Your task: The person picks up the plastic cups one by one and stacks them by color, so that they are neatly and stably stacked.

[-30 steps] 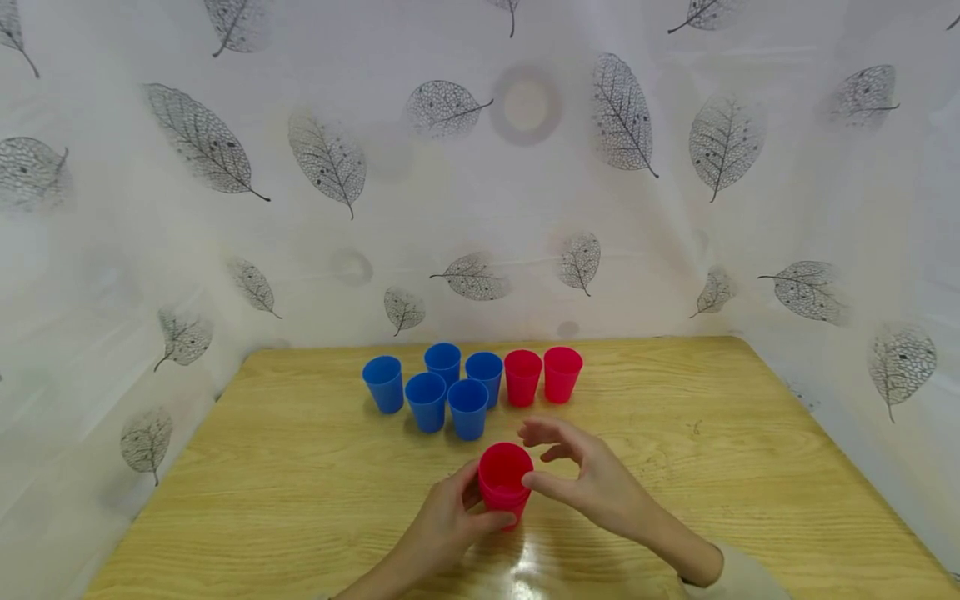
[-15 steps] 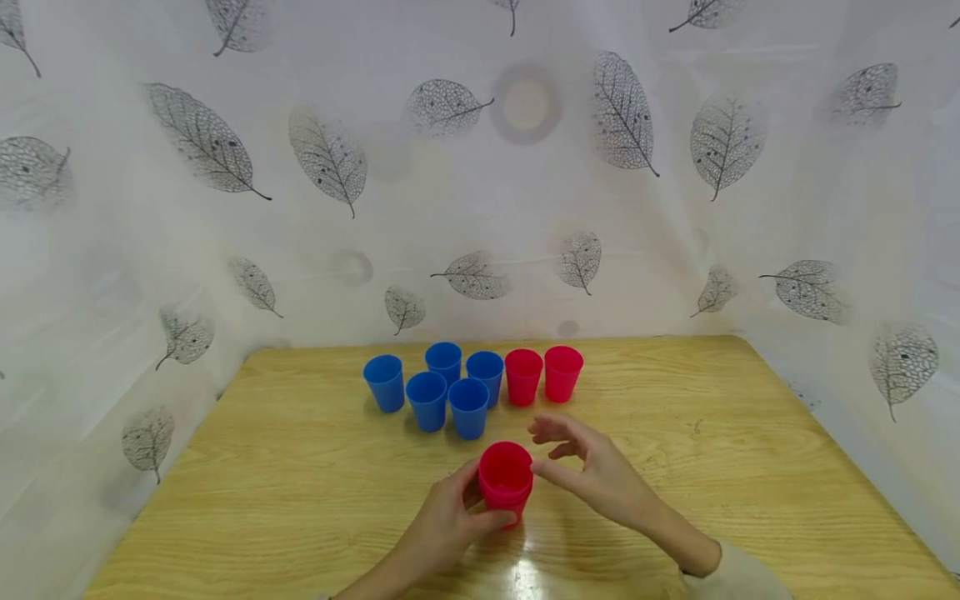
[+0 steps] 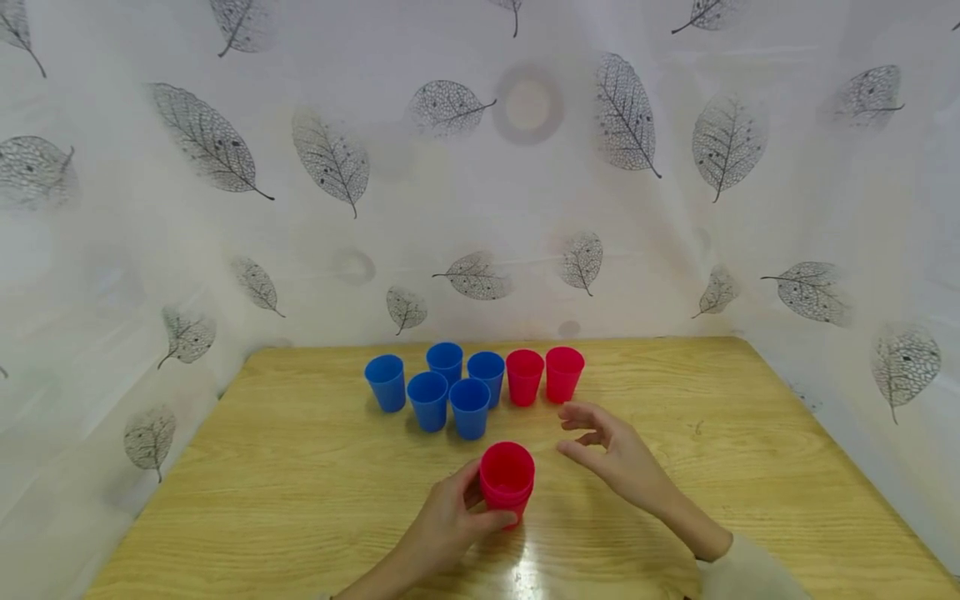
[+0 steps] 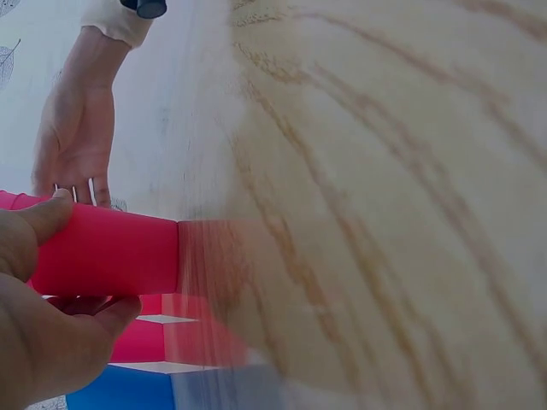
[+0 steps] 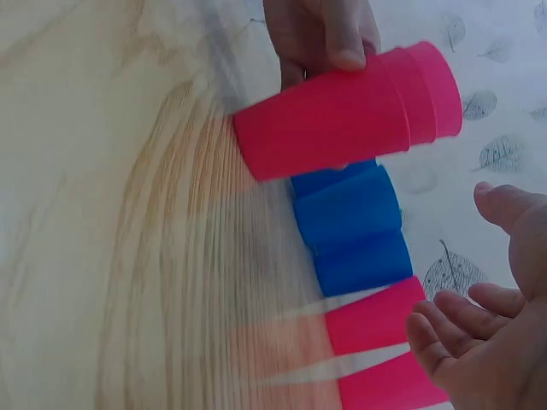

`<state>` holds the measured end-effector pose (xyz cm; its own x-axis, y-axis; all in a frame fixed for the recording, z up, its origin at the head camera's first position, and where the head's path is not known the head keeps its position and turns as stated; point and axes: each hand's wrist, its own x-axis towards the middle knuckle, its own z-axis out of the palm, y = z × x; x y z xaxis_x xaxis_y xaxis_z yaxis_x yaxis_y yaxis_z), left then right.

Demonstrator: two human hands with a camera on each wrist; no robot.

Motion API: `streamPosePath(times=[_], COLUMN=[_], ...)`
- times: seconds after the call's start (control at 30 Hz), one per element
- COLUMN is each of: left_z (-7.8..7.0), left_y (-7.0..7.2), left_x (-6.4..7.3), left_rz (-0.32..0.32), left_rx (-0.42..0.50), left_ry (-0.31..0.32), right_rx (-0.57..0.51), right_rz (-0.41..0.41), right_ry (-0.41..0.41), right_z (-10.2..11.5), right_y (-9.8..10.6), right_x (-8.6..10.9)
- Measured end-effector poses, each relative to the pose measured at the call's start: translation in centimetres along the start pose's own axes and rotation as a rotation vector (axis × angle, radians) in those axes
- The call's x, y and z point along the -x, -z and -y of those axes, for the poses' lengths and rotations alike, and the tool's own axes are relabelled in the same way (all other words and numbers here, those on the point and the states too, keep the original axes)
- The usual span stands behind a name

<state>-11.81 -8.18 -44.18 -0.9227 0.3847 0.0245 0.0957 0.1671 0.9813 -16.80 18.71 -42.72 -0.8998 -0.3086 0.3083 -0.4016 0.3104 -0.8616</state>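
A stack of nested red cups [image 3: 507, 477] stands upright near the front middle of the table. My left hand [image 3: 456, 507] grips it from the left, thumb at the near side. Stacked rims show at the cups' mouth end in the right wrist view, where the red stack [image 5: 342, 115] appears sideways. To the right of the stack, my right hand [image 3: 618, 458] is in the air with relaxed, slightly bent fingers and nothing in them. Its fingertips are just in front of two single red cups [image 3: 524, 379] farther back.
Several blue cups [image 3: 470, 410] stand upright in a loose group left of the two red ones. The wooden table [image 3: 300, 500] ends at a pale curtain [image 3: 465, 200] printed with leaves, which also runs along both sides.
My right hand has moved away from the rim of the red stack, to the right and farther back. My left hand and the stack have stayed in place.
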Motion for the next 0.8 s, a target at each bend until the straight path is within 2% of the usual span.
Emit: streamPosePath(times=[0.33,0.57,0.8], left_z=[0.1,0.0,-0.1], left_y=[0.0,-0.1,0.0], left_x=[0.0,0.2,0.1], left_rz=[-0.004,-0.004,-0.005], left_rx=[0.007,0.015,0.002], left_ry=[-0.001,-0.041,0.007], right_rx=[0.071,0.102,0.132], right_rz=[-0.079,-0.122,-0.161], right_ry=[-0.039,-0.079,-0.128], right_z=[-2.4,-3.5,-4.5], right_y=[1.8,3.2,4.5], right_x=[-0.7,-1.1,-1.8])
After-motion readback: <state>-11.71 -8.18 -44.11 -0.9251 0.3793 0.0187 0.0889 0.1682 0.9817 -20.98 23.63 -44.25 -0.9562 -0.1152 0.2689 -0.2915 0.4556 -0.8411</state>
